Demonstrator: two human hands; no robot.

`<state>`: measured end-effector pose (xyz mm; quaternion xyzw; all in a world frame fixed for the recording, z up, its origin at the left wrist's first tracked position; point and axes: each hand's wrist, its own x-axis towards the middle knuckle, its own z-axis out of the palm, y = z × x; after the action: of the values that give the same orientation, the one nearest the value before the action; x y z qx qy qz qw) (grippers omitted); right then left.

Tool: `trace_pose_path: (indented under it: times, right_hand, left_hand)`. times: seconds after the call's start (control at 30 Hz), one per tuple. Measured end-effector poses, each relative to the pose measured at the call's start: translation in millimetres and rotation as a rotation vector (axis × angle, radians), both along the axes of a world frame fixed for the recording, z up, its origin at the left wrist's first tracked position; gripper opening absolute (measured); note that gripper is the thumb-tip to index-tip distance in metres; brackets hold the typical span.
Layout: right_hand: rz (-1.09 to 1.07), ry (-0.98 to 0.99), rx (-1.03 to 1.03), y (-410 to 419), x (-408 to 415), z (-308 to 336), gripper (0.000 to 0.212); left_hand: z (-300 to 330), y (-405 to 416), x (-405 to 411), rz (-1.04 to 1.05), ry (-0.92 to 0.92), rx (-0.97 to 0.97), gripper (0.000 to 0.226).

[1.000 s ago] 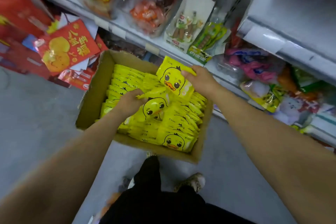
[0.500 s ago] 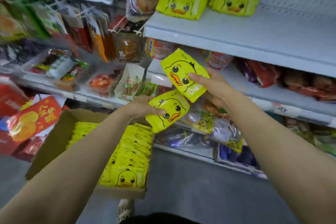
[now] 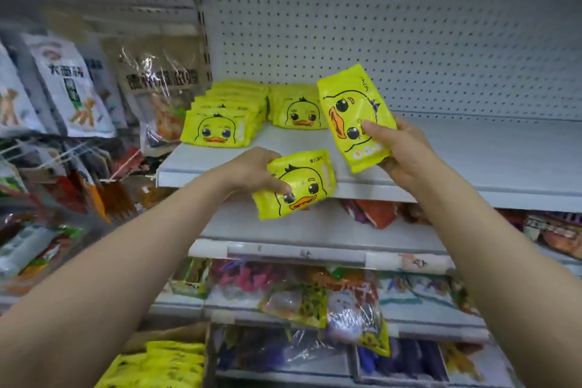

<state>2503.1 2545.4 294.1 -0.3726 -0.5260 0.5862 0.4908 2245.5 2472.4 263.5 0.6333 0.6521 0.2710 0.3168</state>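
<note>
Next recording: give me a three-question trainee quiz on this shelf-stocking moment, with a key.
1. What does the left hand hold? A) a red bag B) a yellow duck pack C) nothing
2. True or false: the upper duck pack in the right hand lies flat on the white shelf.
3. How many groups of duck packs sit on that shelf?

Key
1. B.
2. False: the hand grips it, tilted, off the shelf.
3. Two: the left group and the right group beside it.
</note>
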Motion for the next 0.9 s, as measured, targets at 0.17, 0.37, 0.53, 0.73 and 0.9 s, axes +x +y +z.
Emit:
trace_pose_path:
  times: [0.17, 0.37, 0.53, 0.73, 0.9]
  right_hand:
    - [-0.119, -0.015, 0.048, 56, 10, 14, 0.034]
    - [-0.195, -0.059, 0.096, 104, 9, 22, 0.042]
    - [-0.212, -0.101, 0.105, 122, 3, 23, 0.039]
    - [-0.217, -0.137, 0.117, 135, -2, 29, 0.038]
    - [-0.188, -0.205, 0.148, 140, -7, 32, 0.034]
  left_hand:
    - [33, 93, -10, -0.043, 0.317, 0.098, 0.085]
    - [42, 179, -35, -0.118, 0.564, 0.122, 0.083]
    - [43, 220, -50, -0.160, 0.633, 0.128, 0.085]
    - [40, 241, -57, -0.186, 0.560, 0.187, 0.072]
    - [31, 245, -61, -0.108, 0.523, 0.290, 0.074]
